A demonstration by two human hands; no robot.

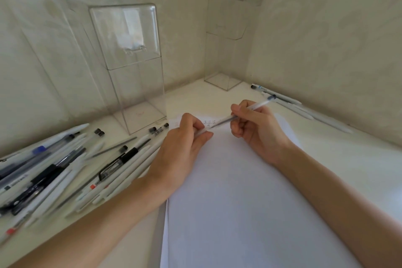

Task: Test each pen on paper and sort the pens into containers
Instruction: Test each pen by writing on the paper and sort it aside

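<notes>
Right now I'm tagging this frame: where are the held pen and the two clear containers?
Held pen (226, 120): head view, barrel near the tip.
Left clear container (134, 85): head view, front wall.
Right clear container (224, 54): head view, front wall.

two walls meet in a corner (191, 61) straight ahead. the left wall (43, 54) and the right wall (337, 35) both wear cream wallpaper with a pale, swirling floral pattern. below them a white desk (359, 169) runs right into that corner. the light is soft and even, brightest on the desk's right side.
</notes>
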